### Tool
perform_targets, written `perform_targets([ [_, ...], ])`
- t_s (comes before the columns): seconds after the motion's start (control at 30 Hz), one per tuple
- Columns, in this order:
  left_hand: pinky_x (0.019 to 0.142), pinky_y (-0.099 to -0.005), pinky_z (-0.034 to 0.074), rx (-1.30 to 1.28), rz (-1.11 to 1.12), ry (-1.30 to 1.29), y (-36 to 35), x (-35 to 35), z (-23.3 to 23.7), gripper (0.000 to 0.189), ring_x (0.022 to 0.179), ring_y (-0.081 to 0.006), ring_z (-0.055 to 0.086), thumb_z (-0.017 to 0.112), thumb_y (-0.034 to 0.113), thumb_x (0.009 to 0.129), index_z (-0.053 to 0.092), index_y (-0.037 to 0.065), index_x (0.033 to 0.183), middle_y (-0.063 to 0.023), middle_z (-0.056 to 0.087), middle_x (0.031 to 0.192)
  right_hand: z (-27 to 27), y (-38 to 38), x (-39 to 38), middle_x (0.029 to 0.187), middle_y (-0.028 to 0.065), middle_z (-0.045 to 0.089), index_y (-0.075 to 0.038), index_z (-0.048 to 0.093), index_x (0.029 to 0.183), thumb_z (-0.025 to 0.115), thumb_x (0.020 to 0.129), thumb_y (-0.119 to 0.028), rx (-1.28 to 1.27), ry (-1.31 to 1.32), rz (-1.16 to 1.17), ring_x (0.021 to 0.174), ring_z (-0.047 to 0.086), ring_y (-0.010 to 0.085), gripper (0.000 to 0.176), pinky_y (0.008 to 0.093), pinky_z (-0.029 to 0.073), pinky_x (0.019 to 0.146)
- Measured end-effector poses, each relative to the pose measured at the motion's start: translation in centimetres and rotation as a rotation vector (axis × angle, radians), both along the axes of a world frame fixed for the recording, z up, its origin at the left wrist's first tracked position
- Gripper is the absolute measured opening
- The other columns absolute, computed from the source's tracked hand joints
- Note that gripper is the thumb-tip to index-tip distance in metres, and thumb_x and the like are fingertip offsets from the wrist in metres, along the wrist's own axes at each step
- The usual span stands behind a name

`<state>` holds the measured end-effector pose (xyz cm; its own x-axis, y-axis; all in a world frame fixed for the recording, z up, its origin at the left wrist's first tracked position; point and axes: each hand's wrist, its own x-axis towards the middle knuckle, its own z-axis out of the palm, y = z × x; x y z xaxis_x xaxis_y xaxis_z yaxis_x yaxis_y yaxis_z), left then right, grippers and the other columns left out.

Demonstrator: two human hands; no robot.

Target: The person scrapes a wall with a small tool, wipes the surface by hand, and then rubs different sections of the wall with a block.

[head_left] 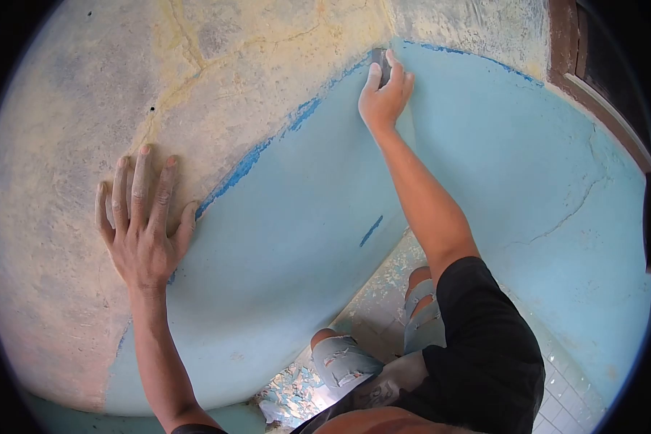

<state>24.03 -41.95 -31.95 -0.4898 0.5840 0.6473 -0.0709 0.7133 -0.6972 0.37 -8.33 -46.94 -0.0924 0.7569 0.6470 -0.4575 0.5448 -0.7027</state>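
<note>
Right hand (pixel 385 94) grips a dark scraper (pixel 380 62) in the blue wall (pixel 325 217) corner, left hand (pixel 143 231) spread flat on bare plaster (pixel 65 145).

The left hand (pixel 145 224) is laid flat on the bare grey-beige plaster patch (pixel 65 145) of the wall, just left of the edge of the light-blue paint layer (pixel 304 217). The right hand (pixel 385 94) is held higher and further right, at the corner where two walls meet, with what seems to be a small dark flat scraper (pixel 380 61) gripped against the wall. A brown wooden door frame (pixel 593 90) is set at the far right. Pale paint flakes (pixel 296 394) are scattered on the floor below.
</note>
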Motion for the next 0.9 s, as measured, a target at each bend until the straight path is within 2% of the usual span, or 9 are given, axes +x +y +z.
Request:
perform_targets([
  [0.07,0.13,-0.0411,0.019,0.003,-0.008,0.004,0.1,-0.3,0.1,0.064,0.148,-0.0162,0.037,0.069,0.063,0.086,0.053,0.044,0.145,0.0106,0.044,0.159,0.3,-6.8,5.6,0.1,0.0072,0.058,-0.01,0.067,0.129,0.072,0.094,-0.026,0.133,0.027,0.081,0.1,0.053,0.0304,0.039,0.0429,0.047,0.089],
  [0.17,0.13,-0.041,0.02,-0.01,-0.006,0.0,-0.3,-0.1,-0.1,0.063,0.148,-0.0163,0.038,0.069,0.063,0.087,0.054,0.045,0.145,0.0102,0.045,0.158,-2.4,-9.3,7.5,0.1,0.0053,0.057,-0.012,0.068,0.128,0.077,0.09,-0.025,0.409,0.222,0.252,0.094,0.054,0.0291,0.041,0.0401,0.047,0.086],
  [0.2,0.129,-0.0408,0.021,-0.009,-0.023,-0.004,-0.3,-0.1,-0.1,0.062,0.148,-0.0163,0.039,0.069,0.063,0.087,0.054,0.045,0.144,0.0105,0.045,0.158,-2.3,-7.6,6.6,0.099,0.005,0.058,-0.011,0.069,0.126,0.078,0.088,-0.022,0.501,0.226,0.156,0.091,0.055,0.0275,0.041,0.0376,0.047,0.085],
  [0.3,0.129,-0.0405,0.022,-0.006,-0.019,0.005,0.2,-0.3,0.4,0.06,0.147,-0.0161,0.039,0.068,0.062,0.087,0.055,0.045,0.143,0.0112,0.046,0.157,0.3,-3.4,2.0,0.102,0.0081,0.057,-0.008,0.068,0.128,0.075,0.091,-0.025,0.35,0.153,0.091,0.095,0.054,0.0282,0.041,0.0387,0.047,0.086],
  [0.37,0.129,-0.0403,0.023,0.007,-0.006,-0.006,0.2,0.0,-0.1,0.059,0.147,-0.0159,0.039,0.068,0.062,0.088,0.056,0.045,0.143,0.0117,0.046,0.157,1.5,-3.8,1.2,0.107,0.0119,0.056,-0.005,0.066,0.13,0.071,0.094,-0.03,-0.113,0.06,-0.021,0.097,0.053,0.0292,0.043,0.0408,0.047,0.086],
  [0.47,0.129,-0.0398,0.024,0.025,-0.005,0.01,0.2,-0.5,-0.1,0.057,0.147,-0.0148,0.04,0.068,0.063,0.088,0.057,0.046,0.141,0.0124,0.046,0.157,-1.1,-13.0,10.5,0.102,0.0096,0.052,-0.006,0.063,0.137,0.071,0.094,-0.034,0.346,0.073,0.233,0.094,0.051,0.0283,0.053,0.0414,0.046,0.085],
  [0.57,0.129,-0.0397,0.023,0.02,0.013,-0.004,-0.6,-0.1,-0.2,0.058,0.147,-0.0137,0.039,0.068,0.064,0.087,0.056,0.047,0.141,0.013,0.046,0.157,-2.6,-10.8,9.5,0.099,0.0076,0.049,-0.008,0.063,0.139,0.073,0.093,-0.035,0.586,0.172,0.248,0.093,0.05,0.0263,0.055,0.0395,0.047,0.082],
  [0.77,0.129,-0.0391,0.024,0.034,0.027,-0.019,1.0,-0.1,0.1,0.058,0.147,-0.0132,0.039,0.067,0.065,0.087,0.056,0.048,0.141,0.0147,0.044,0.158,1.0,-9.5,7.1,0.099,0.0059,0.051,-0.008,0.062,0.14,0.072,0.094,-0.034,0.005,0.03,0.22,0.093,0.05,0.0258,0.054,0.0381,0.047,0.081],
  [0.9,0.13,-0.0408,0.023,0.026,-0.043,-0.044,-0.4,-0.3,-0.2,0.058,0.147,-0.0135,0.038,0.068,0.061,0.087,0.056,0.046,0.142,0.0139,0.043,0.159,-2.2,-10.9,10.1,0.1,0.0073,0.05,-0.008,0.062,0.141,0.072,0.094,-0.033,0.625,0.15,0.251,0.098,0.05,0.0255,0.055,0.0399,0.047,0.083],
])
